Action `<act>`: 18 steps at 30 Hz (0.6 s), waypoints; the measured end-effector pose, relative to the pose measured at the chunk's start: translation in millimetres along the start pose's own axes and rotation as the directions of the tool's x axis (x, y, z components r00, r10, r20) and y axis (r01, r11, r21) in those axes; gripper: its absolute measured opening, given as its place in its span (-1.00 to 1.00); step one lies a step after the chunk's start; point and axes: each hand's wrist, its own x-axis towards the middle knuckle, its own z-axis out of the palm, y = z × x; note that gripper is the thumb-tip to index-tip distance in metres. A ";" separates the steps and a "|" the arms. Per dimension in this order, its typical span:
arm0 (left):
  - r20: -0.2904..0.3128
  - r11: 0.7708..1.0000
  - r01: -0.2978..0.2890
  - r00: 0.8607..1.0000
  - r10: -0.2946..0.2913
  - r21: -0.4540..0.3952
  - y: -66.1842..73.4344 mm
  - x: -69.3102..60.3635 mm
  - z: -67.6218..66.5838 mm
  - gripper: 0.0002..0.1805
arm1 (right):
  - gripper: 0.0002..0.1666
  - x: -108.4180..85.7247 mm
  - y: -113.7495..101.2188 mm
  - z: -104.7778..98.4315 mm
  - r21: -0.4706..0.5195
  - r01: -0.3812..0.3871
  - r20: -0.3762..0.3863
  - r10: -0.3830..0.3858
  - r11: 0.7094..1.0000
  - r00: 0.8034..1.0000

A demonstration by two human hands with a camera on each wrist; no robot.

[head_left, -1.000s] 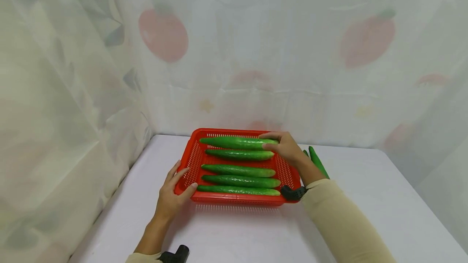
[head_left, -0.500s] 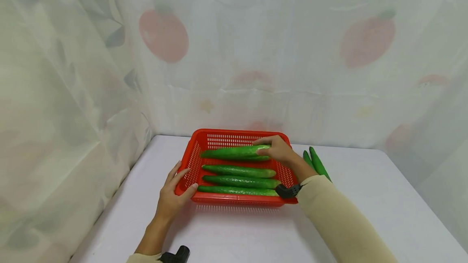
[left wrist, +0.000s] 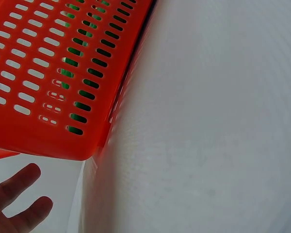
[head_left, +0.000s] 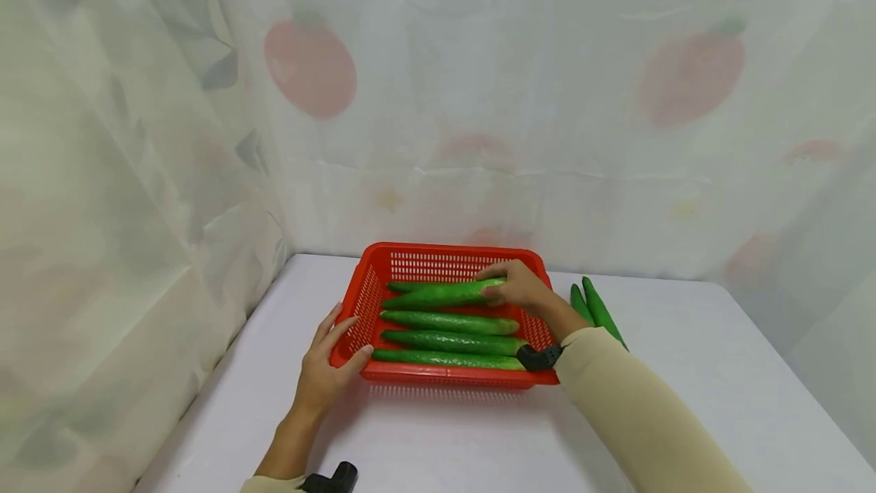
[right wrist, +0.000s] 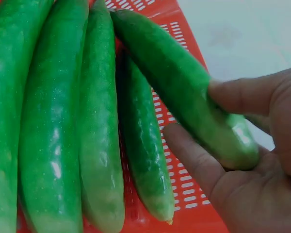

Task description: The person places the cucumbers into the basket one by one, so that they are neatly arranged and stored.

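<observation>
A red plastic basket [head_left: 445, 376] stands on the table with several green cucumbers [head_left: 452, 322] lying crosswise in it. My right hand [head_left: 523, 287] pinches the right end of one cucumber [head_left: 441, 294] between thumb and fingers. In the right wrist view this held cucumber [right wrist: 179, 73] slants above another cucumber [right wrist: 148, 155], its held end raised. My left hand [head_left: 325, 371] is at the basket's left side, fingers spread along the rim and thumb at the front left corner. The left wrist view shows the basket's slotted wall [left wrist: 53, 73] and two straight fingers [left wrist: 19, 182] beside it.
Two more cucumbers [head_left: 598, 310] lie on the white table [head_left: 684, 371] right of the basket, partly hidden by the right forearm. A patterned curtain [head_left: 479, 97] hangs behind the table, and another sheet [head_left: 137, 211] runs along its left side.
My right hand has drawn the held cucumber from the basket's back toward the near side. The rearmost cucumber now shows behind it. My left hand has stayed in place.
</observation>
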 end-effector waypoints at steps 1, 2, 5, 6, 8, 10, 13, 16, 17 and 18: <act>0.000 1.000 -0.001 1.000 0.001 -0.001 -0.1 0.1 0.1 -0.44 | -0.64 -0.2 0.9 -0.3 0.029 -0.011 0.002 0.010 1.000 1.000; 0.000 1.000 -0.001 1.000 0.001 -0.002 -0.1 0.2 0.2 -0.44 | -0.64 -0.1 1.6 -0.3 0.050 -0.015 0.006 0.015 0.999 1.000; -0.002 1.000 -0.003 1.000 0.003 -0.003 0.1 0.5 0.2 -0.44 | -0.66 -0.1 2.7 -1.1 0.049 -0.008 0.002 0.008 0.999 1.000; -0.001 1.000 -0.002 1.000 0.002 -0.002 0.0 0.6 0.2 -0.44 | -0.66 0.0 2.9 -1.3 0.043 -0.007 0.000 0.007 0.999 1.000; 0.000 1.000 0.001 1.000 -0.001 -0.006 0.0 0.6 0.3 -0.44 | -0.66 0.4 4.3 -2.0 0.034 -0.004 0.000 0.004 0.999 1.000; 0.003 1.000 0.004 1.000 -0.004 -0.008 -0.3 0.7 0.5 -0.44 | -0.65 -0.1 4.5 -2.3 0.031 -0.008 -0.007 0.009 0.999 1.000; 0.002 1.000 0.000 1.000 0.000 -0.006 -0.8 1.1 1.0 -0.44 | -0.64 -0.9 5.3 -3.1 0.037 -0.021 -0.026 0.022 0.999 0.999; 0.000 1.000 -0.007 1.000 0.007 -0.007 -1.0 1.6 1.4 -0.44 | -0.65 -1.6 6.6 -4.5 0.058 -0.028 -0.048 0.030 0.998 0.998; 0.000 1.000 -0.009 1.000 0.009 -0.007 -1.0 1.7 1.4 -0.44 | -0.65 -1.7 7.5 -5.1 0.070 -0.029 -0.053 0.033 0.997 0.998; 0.000 1.000 -0.009 1.000 0.009 -0.007 -1.1 1.7 1.4 -0.44 | -0.65 -1.7 8.3 -5.7 0.081 -0.027 -0.056 0.032 0.996 0.998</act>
